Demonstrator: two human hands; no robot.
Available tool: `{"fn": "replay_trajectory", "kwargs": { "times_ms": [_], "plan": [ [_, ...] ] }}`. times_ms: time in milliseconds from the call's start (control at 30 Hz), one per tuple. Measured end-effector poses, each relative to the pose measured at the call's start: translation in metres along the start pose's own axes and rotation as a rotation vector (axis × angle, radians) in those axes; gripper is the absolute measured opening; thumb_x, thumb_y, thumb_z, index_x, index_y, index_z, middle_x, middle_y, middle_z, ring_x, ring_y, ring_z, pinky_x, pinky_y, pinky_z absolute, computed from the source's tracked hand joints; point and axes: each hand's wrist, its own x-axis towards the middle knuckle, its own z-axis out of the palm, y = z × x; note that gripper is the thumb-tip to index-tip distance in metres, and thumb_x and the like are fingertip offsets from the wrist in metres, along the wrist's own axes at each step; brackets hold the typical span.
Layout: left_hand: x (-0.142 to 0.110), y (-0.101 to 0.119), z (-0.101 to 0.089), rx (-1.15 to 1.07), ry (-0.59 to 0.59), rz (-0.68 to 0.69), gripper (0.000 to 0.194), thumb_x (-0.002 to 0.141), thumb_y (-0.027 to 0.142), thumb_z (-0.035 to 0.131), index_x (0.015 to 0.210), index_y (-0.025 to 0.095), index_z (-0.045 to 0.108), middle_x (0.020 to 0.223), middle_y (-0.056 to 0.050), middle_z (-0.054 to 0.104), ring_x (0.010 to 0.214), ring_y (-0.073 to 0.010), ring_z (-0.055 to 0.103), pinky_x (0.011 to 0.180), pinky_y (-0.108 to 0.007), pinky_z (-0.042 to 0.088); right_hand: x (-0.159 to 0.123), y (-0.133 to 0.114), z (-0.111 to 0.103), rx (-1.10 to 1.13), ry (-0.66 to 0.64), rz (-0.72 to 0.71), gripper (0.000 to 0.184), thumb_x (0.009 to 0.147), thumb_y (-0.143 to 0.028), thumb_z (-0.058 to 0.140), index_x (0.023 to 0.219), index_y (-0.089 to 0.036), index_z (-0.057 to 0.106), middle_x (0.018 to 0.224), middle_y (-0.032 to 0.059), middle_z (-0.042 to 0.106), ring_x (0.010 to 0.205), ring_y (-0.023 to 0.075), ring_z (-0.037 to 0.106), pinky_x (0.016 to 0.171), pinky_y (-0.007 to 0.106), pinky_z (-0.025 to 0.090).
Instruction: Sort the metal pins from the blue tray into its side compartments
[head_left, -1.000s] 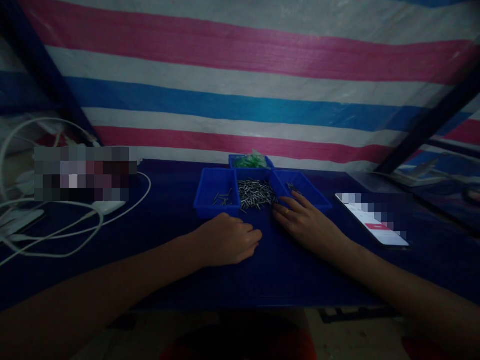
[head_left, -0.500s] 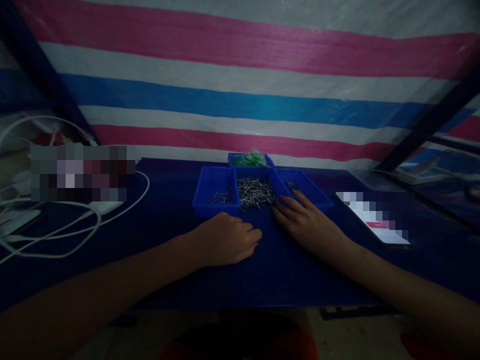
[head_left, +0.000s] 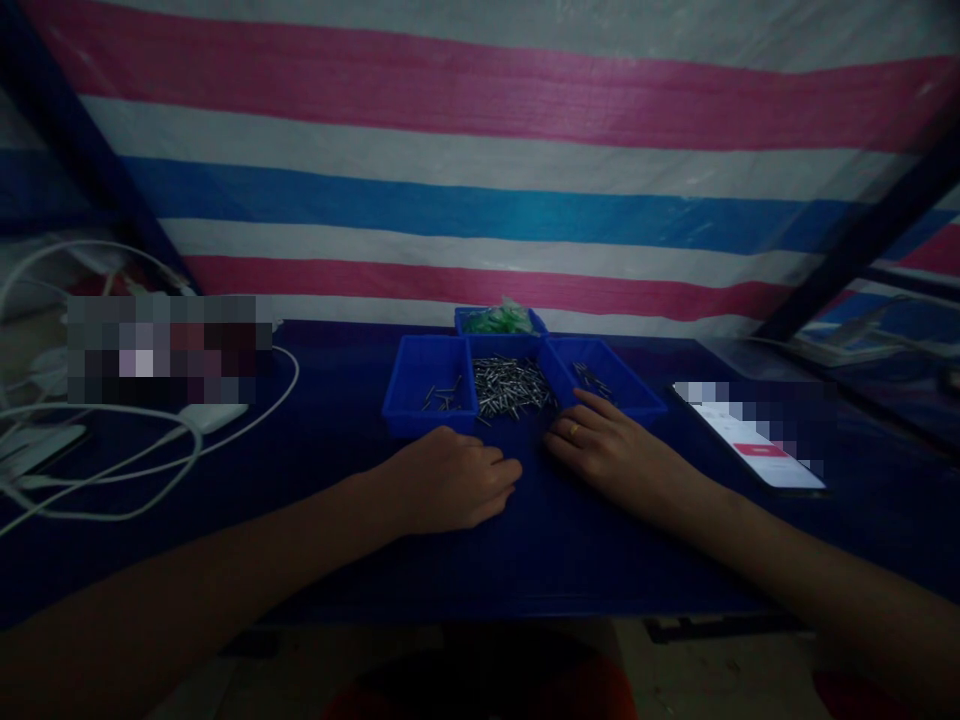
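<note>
My left hand (head_left: 457,478) rests closed on the blue table, fingers curled under; whatever they hold, if anything, is hidden. My right hand (head_left: 606,450) lies knuckles up by the front edge of the right blue bin (head_left: 637,385). A ring shows on it, its fingers are bent down with the outer one apart, and the tips are out of sight. Between and beyond both hands is a heap of small metal pins, maybe rivets (head_left: 514,385), in the middle bin. A few similar pins (head_left: 442,397) lie in the left bin (head_left: 427,355), and some (head_left: 591,378) in the right one.
Behind the middle sits another blue bin (head_left: 461,318) holding a green plastic bag (head_left: 501,318). A lit phone (head_left: 757,445) lies to the right. White cables (head_left: 191,440) loop over the left of the table (head_left: 330,580). A striped sheet (head_left: 480,205) hangs behind.
My right hand has drawn back slightly from the pins and its fingers have curled in, uncovering more of the right bin. My left hand has stayed put.
</note>
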Motion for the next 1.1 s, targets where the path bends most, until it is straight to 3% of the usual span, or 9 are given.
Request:
{"fn": "replay_trajectory", "kwargs": {
  "times_ms": [133, 233, 467, 800, 1100],
  "plan": [
    [0.0, 0.0, 0.001, 0.003, -0.004, -0.012, 0.014, 0.085, 0.026, 0.041, 0.08, 0.018, 0.051, 0.069, 0.0, 0.059, 0.061, -0.0144, 0.057, 0.051, -0.024, 0.038, 0.0, -0.002, -0.003, 0.08, 0.05, -0.052, 0.014, 0.082, -0.012, 0.046, 0.089, -0.015, 0.058, 0.087, 0.0061, 0.058, 0.085, 0.0192, 0.048, 0.091, 0.04, 0.031],
    [0.001, 0.001, 0.002, 0.001, -0.008, -0.025, 0.015, 0.086, 0.026, 0.04, 0.08, 0.017, 0.05, 0.07, 0.0, 0.059, 0.061, -0.0146, 0.057, 0.051, -0.024, 0.038, -0.001, -0.006, -0.008, 0.221, 0.104, -0.092, 0.017, 0.086, -0.016, 0.041, 0.09, -0.015, 0.057, 0.089, 0.0074, 0.055, 0.08, 0.0174, 0.047, 0.076, 0.033, 0.039],
    [0.004, 0.004, 0.001, -0.081, -0.013, -0.045, 0.016, 0.086, 0.029, 0.04, 0.087, 0.017, 0.051, 0.075, 0.0, 0.058, 0.066, -0.0143, 0.057, 0.053, -0.024, 0.04, -0.004, -0.011, -0.017, 0.493, 0.087, -0.19, 0.019, 0.087, -0.018, 0.035, 0.085, -0.013, 0.053, 0.069, 0.0025, 0.051, 0.063, 0.0122, 0.043, 0.058, 0.024, 0.035],
    [0.005, 0.005, 0.005, -0.092, 0.011, 0.023, 0.019, 0.087, 0.029, 0.038, 0.081, 0.017, 0.051, 0.074, 0.0, 0.057, 0.064, -0.0133, 0.055, 0.053, -0.023, 0.04, -0.004, -0.01, -0.013, 0.538, 0.058, -0.164, 0.016, 0.087, -0.018, 0.035, 0.082, -0.015, 0.049, 0.07, 0.0015, 0.049, 0.062, 0.011, 0.042, 0.057, 0.023, 0.034],
    [0.005, 0.005, 0.005, -0.072, -0.002, 0.0, 0.02, 0.087, 0.028, 0.038, 0.078, 0.016, 0.052, 0.07, -0.001, 0.06, 0.062, -0.0137, 0.058, 0.054, -0.024, 0.042, -0.002, -0.011, -0.01, 0.536, 0.049, -0.067, 0.015, 0.088, -0.019, 0.037, 0.08, -0.016, 0.049, 0.069, 0.0005, 0.052, 0.06, 0.01, 0.047, 0.057, 0.022, 0.035]
  ]
}}
